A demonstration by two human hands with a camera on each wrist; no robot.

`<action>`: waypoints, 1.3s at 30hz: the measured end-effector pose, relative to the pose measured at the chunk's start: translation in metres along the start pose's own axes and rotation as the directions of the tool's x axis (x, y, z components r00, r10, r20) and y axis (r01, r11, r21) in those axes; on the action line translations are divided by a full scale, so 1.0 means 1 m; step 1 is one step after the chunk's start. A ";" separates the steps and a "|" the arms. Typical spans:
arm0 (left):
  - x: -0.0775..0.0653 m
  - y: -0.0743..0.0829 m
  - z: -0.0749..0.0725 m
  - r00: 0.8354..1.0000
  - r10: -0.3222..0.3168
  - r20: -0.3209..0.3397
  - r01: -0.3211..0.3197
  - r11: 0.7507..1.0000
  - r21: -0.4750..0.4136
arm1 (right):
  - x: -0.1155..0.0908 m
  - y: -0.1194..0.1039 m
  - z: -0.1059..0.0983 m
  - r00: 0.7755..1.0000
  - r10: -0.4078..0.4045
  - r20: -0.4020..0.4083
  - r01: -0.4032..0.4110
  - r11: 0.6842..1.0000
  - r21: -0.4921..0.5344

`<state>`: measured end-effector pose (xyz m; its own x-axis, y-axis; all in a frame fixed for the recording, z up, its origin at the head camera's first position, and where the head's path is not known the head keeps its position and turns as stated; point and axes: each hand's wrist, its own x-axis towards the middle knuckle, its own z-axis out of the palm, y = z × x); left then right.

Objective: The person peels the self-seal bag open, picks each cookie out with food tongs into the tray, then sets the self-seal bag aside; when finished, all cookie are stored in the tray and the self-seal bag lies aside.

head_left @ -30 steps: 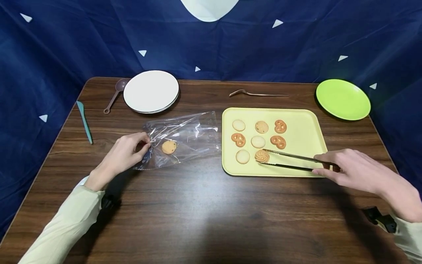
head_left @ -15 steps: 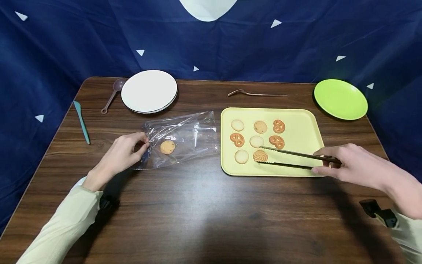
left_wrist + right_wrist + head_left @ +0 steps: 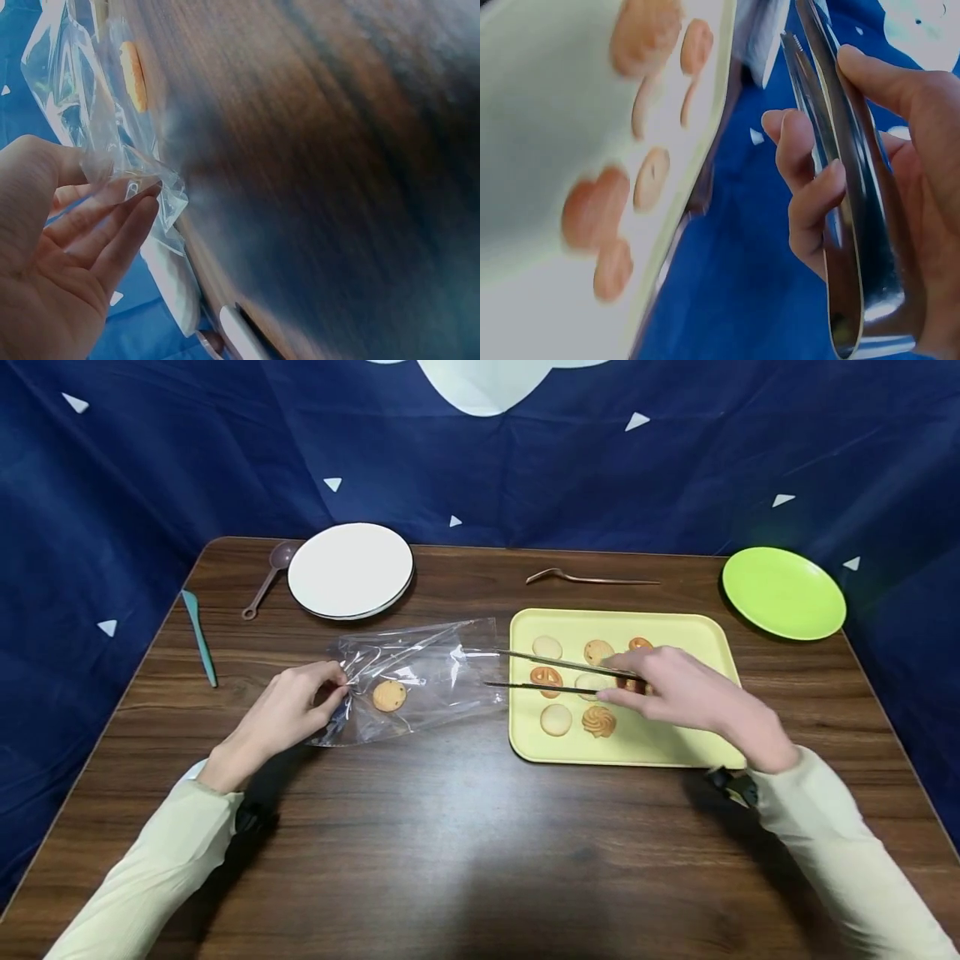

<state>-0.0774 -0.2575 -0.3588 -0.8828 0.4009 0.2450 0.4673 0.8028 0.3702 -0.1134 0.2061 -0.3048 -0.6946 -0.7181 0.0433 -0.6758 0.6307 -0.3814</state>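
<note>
My left hand (image 3: 288,710) pinches the near end of a clear plastic bag (image 3: 450,672) lying on the table; its crumpled film shows between thumb and fingers in the left wrist view. Inside the bag is one round cookie (image 3: 389,696) with dark specks. My right hand (image 3: 675,685) grips metal tongs (image 3: 866,225) above the yellow tray (image 3: 675,747). The tongs point left, their tips apart with nothing between them, overlapping the bag's right end. Plain round, pretzel-shaped and speckled cookies lie on the tray, with a swirl cookie (image 3: 598,722) in the front row. My hand hides some of them.
White plates (image 3: 350,571) are stacked at the back left, beside a measuring spoon (image 3: 266,585) and a teal knife (image 3: 201,639). A copper-coloured fork (image 3: 592,580) lies behind the tray. A green plate (image 3: 783,593) stands at the back right.
My right hand has lifted the tongs away from around the swirl cookie and moved left and back, toward the bag. The swirl cookie stays on the tray. The left hand keeps its pinch.
</note>
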 end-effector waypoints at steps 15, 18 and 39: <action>0.000 0.000 0.000 1.000 0.027 -0.012 -0.028 1.000 -0.006 | 0.099 -0.019 0.036 0.969 -0.139 0.203 0.118 0.987 0.113; 0.000 -0.001 0.000 1.000 0.023 -0.010 -0.023 1.000 -0.001 | 0.111 -0.026 0.040 0.962 -0.163 0.219 0.140 0.983 0.117; -0.001 -0.001 0.001 1.000 0.010 -0.001 -0.010 1.000 0.002 | 0.120 -0.043 0.052 0.959 -0.168 0.228 0.162 0.986 0.044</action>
<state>-0.0768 -0.2589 -0.3604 -0.8780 0.4086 0.2493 0.4760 0.7996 0.3662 -0.1555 0.0775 -0.3309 -0.4963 -0.8617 -0.1051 -0.7679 0.4923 -0.4100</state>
